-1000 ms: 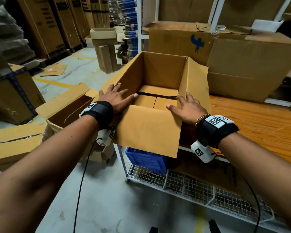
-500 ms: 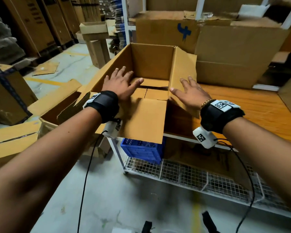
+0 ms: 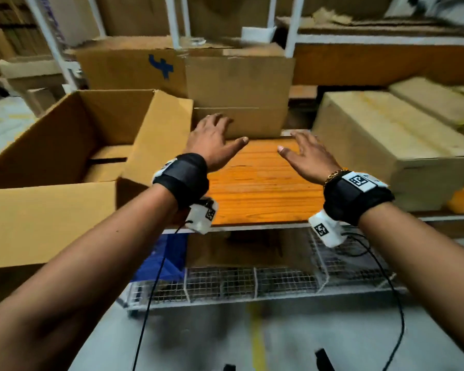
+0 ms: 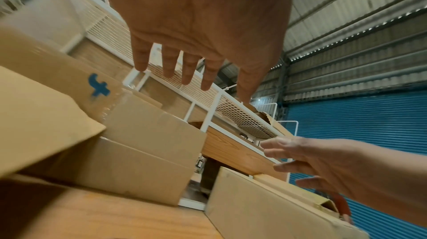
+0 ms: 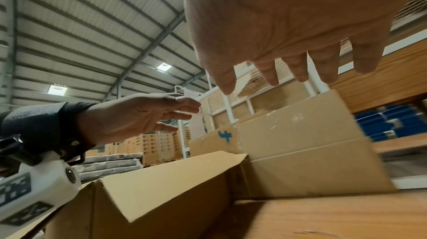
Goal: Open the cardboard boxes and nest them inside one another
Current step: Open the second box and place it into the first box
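1. Our grip is loose on both sides: the left hand (image 3: 212, 139) and the right hand (image 3: 310, 156) are spread with straight fingers, palms down, holding nothing
2. Both hands hover above the bare orange wood of the counter (image 3: 257, 183), apart from each other, fingers aimed at the closed box (image 3: 239, 95) standing at the back
3. Whether the left fingertips (image 3: 220, 117) touch that box's front we cannot tell from the head view; the left wrist view shows the fingers (image 4: 168, 65) in the air above it
4. The closed box stands just beside a second box with a blue mark (image 3: 161, 66) on its side
5. The open box (image 3: 73, 145) sits at the counter's left end, flaps turned up and out, its near flap hanging over the edge; the left forearm passes beside its right flap
6. A long shut box (image 3: 386, 135) lies on the counter to the right
7. Below the counter we see a wire shelf (image 3: 252, 285) and a blue crate (image 3: 169, 255)
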